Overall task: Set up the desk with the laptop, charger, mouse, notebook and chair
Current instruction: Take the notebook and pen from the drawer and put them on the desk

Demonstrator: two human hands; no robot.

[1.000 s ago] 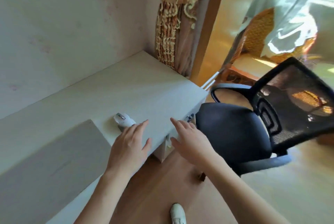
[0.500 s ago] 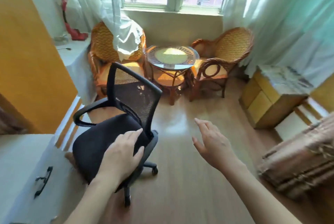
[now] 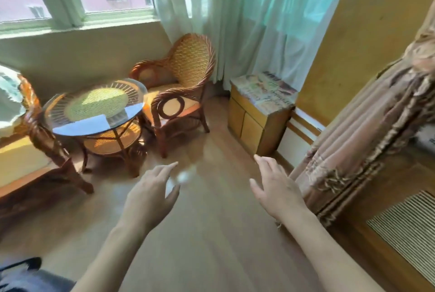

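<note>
Both hands, left hand (image 3: pixel 150 194) and right hand (image 3: pixel 275 188), spread empty; chair (image 3: pixel 21 275) at 8 o'clock probably rolls easily, best gripped by backrest.

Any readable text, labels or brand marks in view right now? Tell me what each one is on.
None can be read.
Printed sheet on top of the small wooden cabinet: coloured pictures and dark lettering, too blurred to read.
Both hands, left hand and right hand, are open and empty, with no writing near them.
</note>
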